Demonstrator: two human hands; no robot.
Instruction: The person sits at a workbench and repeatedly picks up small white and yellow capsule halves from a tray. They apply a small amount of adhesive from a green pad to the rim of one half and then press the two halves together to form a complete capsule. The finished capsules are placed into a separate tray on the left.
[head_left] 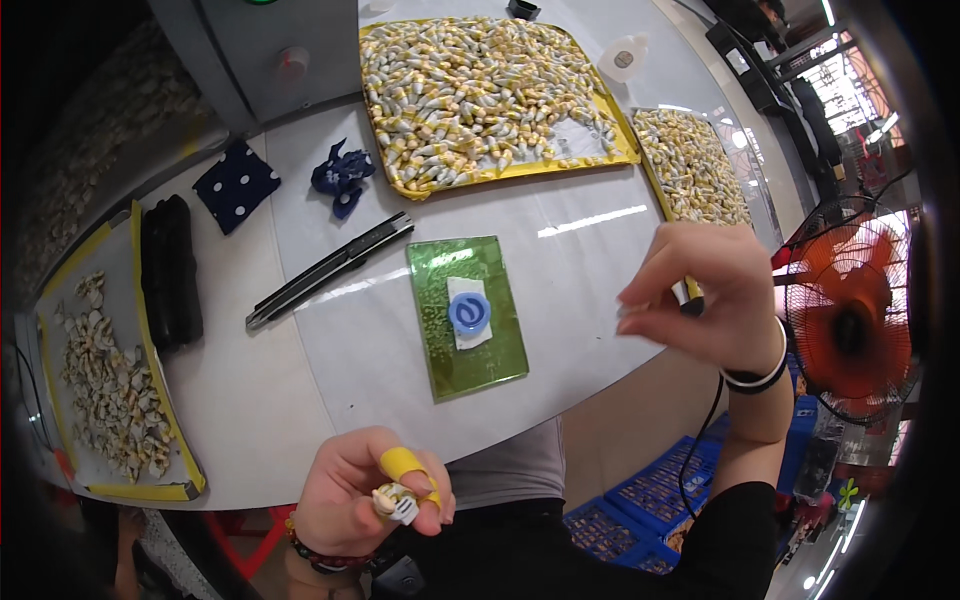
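My left hand [370, 488], with yellow tape on its fingers, is closed around a few small white-and-yellow pieces [392, 503] by the table's front edge. They resemble the pieces in the trays. To the right, my right hand [700, 295] hovers over the table edge, thumb and index finger curled into a near pinch. Whatever lies between those fingertips is too small to make out. Between the hands lies a green glassy plate [480, 372] on the white table. On it rests a white pad [466, 340] topped by a round blue piece [469, 313].
A yellow-rimmed tray [520, 168] heaped with small pieces stands at the back. Another tray [690, 165] is at right, and one [195, 480] at left. A black utility knife [330, 270], dark cloths [237, 186], a black case [170, 270] and a white bottle [624, 58] lie about. An orange fan [850, 320] stands right.
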